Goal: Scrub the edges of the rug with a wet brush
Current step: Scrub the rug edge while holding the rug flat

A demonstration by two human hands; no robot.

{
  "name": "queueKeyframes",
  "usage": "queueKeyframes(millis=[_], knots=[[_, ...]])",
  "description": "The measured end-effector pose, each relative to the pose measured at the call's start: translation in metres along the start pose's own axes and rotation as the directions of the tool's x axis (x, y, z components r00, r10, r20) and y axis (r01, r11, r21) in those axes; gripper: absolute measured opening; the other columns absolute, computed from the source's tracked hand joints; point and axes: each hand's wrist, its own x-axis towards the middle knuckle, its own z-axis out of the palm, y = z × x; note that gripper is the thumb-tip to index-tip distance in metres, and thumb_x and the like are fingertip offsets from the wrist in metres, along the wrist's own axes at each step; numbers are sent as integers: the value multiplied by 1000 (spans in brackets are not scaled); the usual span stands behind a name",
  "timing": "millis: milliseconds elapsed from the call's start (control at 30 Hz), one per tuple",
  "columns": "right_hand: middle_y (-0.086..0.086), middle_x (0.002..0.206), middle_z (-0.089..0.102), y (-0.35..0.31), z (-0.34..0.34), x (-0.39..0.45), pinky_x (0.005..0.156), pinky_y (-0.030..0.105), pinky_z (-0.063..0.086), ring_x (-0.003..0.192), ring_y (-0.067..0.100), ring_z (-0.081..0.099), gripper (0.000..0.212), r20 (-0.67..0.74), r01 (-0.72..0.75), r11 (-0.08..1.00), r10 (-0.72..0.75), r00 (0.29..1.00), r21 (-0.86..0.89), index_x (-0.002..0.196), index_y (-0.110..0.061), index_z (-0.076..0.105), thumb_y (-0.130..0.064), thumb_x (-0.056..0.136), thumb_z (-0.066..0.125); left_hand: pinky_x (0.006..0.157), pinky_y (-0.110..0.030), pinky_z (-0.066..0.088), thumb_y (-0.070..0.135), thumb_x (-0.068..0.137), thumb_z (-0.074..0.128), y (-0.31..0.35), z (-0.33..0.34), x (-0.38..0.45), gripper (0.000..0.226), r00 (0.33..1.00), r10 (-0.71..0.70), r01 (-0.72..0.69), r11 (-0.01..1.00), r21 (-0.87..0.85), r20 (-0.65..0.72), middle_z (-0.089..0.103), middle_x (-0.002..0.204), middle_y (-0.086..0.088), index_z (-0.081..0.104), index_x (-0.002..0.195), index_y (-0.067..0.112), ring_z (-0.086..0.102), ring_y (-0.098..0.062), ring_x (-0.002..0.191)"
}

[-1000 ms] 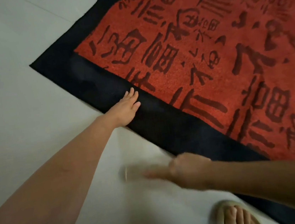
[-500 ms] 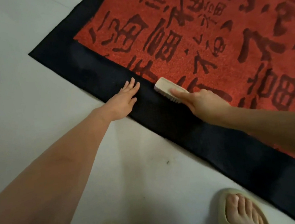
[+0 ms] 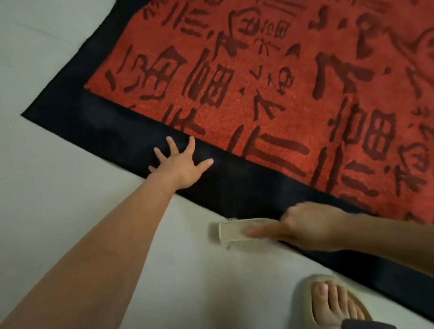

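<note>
My right hand [image 3: 311,228] grips the brush [image 3: 239,231], which lies just off the rug's [image 3: 310,84] black border [image 3: 240,186], long axis roughly along it. My left hand [image 3: 183,165], fingers spread, presses the border farther toward the corner.

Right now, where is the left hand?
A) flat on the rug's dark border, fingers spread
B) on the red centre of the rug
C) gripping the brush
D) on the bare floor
A: the left hand lies flat with fingers spread on the dark border of the rug; the right hand holds the brush over the floor.
</note>
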Motion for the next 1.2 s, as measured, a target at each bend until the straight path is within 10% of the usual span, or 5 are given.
queueKeyframes(millis=[167, 633, 800, 933, 1200], knots=[[19, 95, 68, 32, 1, 9, 74, 39, 52, 84, 37, 67, 52, -335, -318, 918, 385, 860, 238, 144, -55, 22, -31, 101, 40, 113, -69, 1, 89, 71, 44, 16, 18, 1, 119, 997, -64, 67, 996, 52, -52, -33, 156, -18, -23, 152, 32, -22, -47, 143], [9, 65, 57, 25, 5, -21, 56, 26, 30, 44, 9, 33, 43, -91, 112, 993, -108, 990, 43, 142, -55, 29, -49, 99, 29, 120, -50, -4, 63, 88, 55, 58, 27, 5, 103, 961, 266, -263, 963, 55, -76, -22, 161, -11, -6, 157, 16, -21, -34, 147], [12, 74, 64, 52, 2, -28, 67, 32, 49, 63, 19, 63, 44, -315, -181, 969, 227, 921, 168, 140, -58, 22, -49, 97, 29, 120, -51, -8, 62, 93, 47, 99, 40, 8, 90, 940, 322, -324, 946, 4, -113, -19, 162, -11, 1, 158, 21, -21, -38, 146], [0, 60, 48, 28, 32, -61, 55, 28, 34, 50, 14, 47, 45, -44, 84, 994, -81, 996, 73, 143, -63, 5, -51, 100, 13, 117, -56, -13, 70, 89, 45, 114, 44, 13, 97, 952, 306, -303, 949, 86, -23, -29, 159, -10, -9, 156, 24, -29, -41, 142], [2, 63, 52, 13, 64, -65, 59, 26, 38, 53, 12, 48, 42, -243, -87, 922, 189, 952, 377, 138, -66, 18, -55, 98, 17, 116, -59, -12, 72, 86, 47, 132, 46, 20, 106, 964, 263, -255, 957, 136, -40, -32, 156, -15, -15, 155, 21, -28, -45, 141]])
